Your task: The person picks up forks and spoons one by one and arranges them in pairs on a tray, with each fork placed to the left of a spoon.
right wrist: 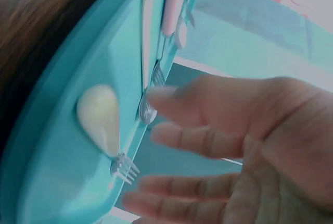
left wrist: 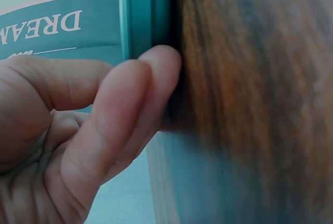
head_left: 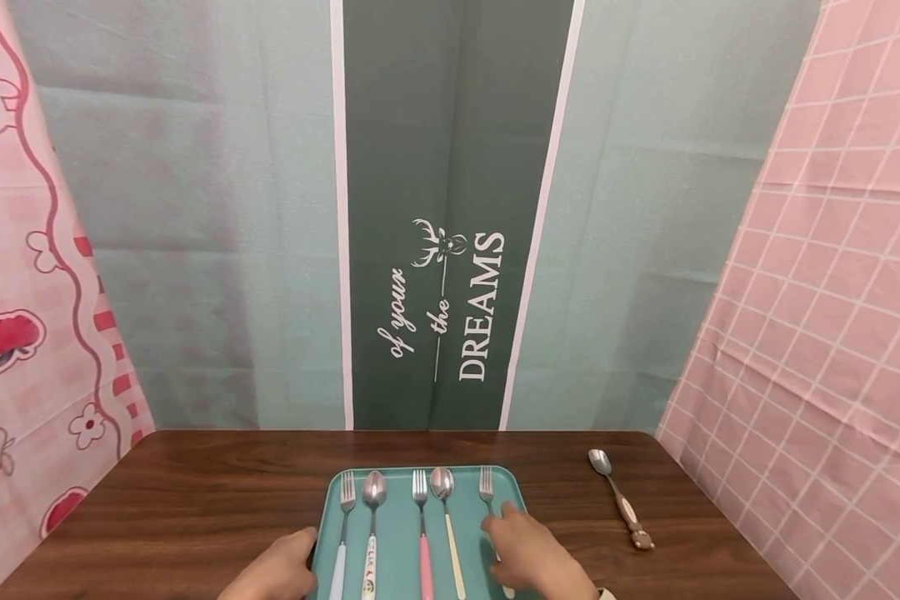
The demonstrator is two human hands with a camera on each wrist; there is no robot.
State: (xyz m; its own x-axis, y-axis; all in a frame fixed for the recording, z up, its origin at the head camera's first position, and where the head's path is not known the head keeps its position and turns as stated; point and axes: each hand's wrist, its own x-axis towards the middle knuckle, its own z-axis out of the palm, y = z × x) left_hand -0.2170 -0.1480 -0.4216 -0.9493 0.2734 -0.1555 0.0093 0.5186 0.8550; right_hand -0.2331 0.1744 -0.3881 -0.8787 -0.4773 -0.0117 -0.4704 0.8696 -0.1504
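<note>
A teal tray [head_left: 397, 517] lies on the table with several forks and spoons in a row. My left hand [head_left: 279, 568] grips the tray's left rim; the fingers [left wrist: 117, 104] are bent against its edge in the left wrist view. Over the tray's right side, my right hand [head_left: 528, 550] hovers with straight, spread fingers above a cream-handled fork [head_left: 486, 483]. The right wrist view shows a gap between that hand and the fork's handle [right wrist: 99, 120]. Left of it lie a cream-handled spoon [head_left: 452, 542], a pink-handled fork [head_left: 423, 550], a patterned-handled spoon [head_left: 372, 542] and a pale-blue-handled fork [head_left: 341, 550].
To the right of the tray, a spoon with a bear-shaped handle end [head_left: 624, 504] lies on the dark wooden table [head_left: 217, 492]. A grey-green curtain [head_left: 270, 250] hangs behind the table. Pink cloths [head_left: 855, 292] flank both sides.
</note>
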